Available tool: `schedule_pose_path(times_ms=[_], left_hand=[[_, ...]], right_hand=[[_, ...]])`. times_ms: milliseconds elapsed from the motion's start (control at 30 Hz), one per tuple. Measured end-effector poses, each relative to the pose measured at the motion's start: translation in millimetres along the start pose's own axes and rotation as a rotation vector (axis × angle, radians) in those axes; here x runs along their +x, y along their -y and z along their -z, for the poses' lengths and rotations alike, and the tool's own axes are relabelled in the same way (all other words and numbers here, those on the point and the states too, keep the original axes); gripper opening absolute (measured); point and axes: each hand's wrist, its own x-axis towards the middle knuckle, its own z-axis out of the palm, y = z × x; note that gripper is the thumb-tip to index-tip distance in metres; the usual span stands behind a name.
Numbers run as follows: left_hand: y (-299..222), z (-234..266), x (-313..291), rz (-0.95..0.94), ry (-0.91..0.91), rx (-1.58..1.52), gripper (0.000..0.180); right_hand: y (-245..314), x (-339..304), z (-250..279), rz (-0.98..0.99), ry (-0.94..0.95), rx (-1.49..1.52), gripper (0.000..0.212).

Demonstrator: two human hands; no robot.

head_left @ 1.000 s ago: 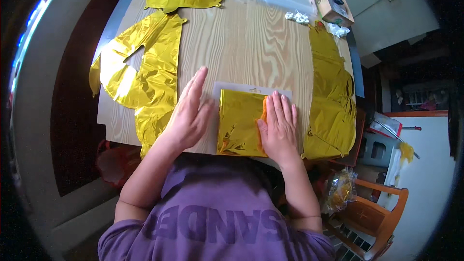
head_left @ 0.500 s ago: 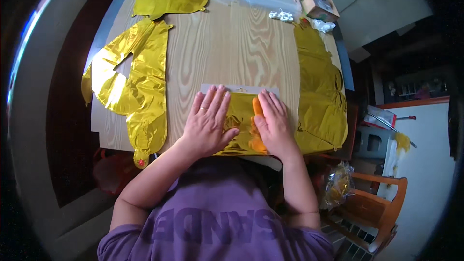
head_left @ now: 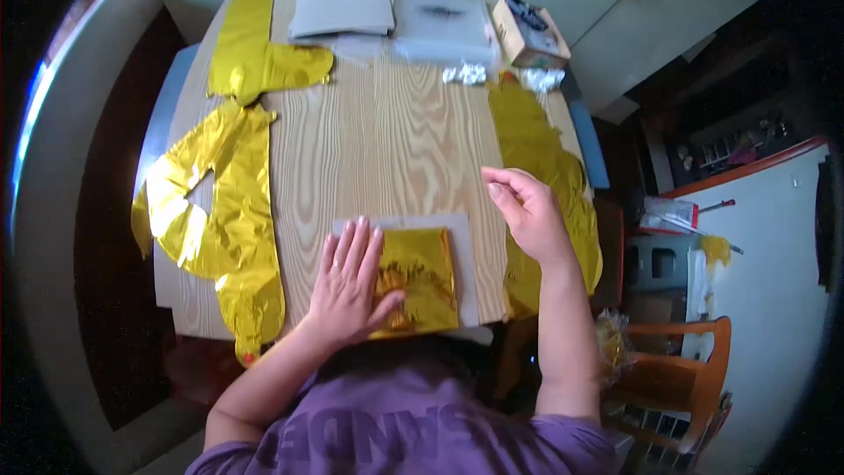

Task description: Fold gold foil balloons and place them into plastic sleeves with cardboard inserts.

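Observation:
A gold foil balloon (head_left: pixel 418 277), folded into a neat rectangle, lies on a pale card (head_left: pixel 466 277) at the table's near edge. My left hand (head_left: pixel 352 286) rests flat across the left side of the folded foil, fingers stretched out. My right hand (head_left: pixel 530 214) is lifted to the right of the card, its fingers drawn together with the thumb close to them and nothing visible in them. Beneath and beyond it lies a gold foil balloon (head_left: pixel 545 158), flattened lengthwise. On the left are a shiny number-shaped gold balloon (head_left: pixel 251 211) and, further back, another gold foil balloon (head_left: pixel 242 40).
At the back of the wooden table (head_left: pixel 369 141) lie a stack of pale cards (head_left: pixel 343 9) and clear plastic bags (head_left: pixel 444 22). A small box (head_left: pixel 530 35) stands at the back right, near white bundles (head_left: pixel 464 75). A wooden chair (head_left: pixel 677 361) stands at the right.
My right hand has lifted off the folded foil balloon and moved right, its fingers drawing together. My left hand stays on the foil. The view has shifted, bringing more of the table's far side in.

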Motion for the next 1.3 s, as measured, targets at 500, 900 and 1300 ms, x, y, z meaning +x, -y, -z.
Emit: schedule_pose_path(times_ms=[500, 900, 1300], left_hand=[[10.4, 21.5, -2.8, 0.089, -0.045, -0.537, 0.081], [24.9, 62.7, 18.1, 0.079, -0.156, -0.7, 0.064], [42.2, 116.9, 43.3, -0.023, -0.264, -0.496, 0.053]], right_hand=[[-139.6, 346.1, -59.4, -0.397, -0.318, -0.787, 0.065], [-119.6, 366.7, -60.2, -0.676, -0.325, -0.672, 0.062], [-113.0, 371.6, -14.2, -0.022, -0.44, -0.302, 0.019]])
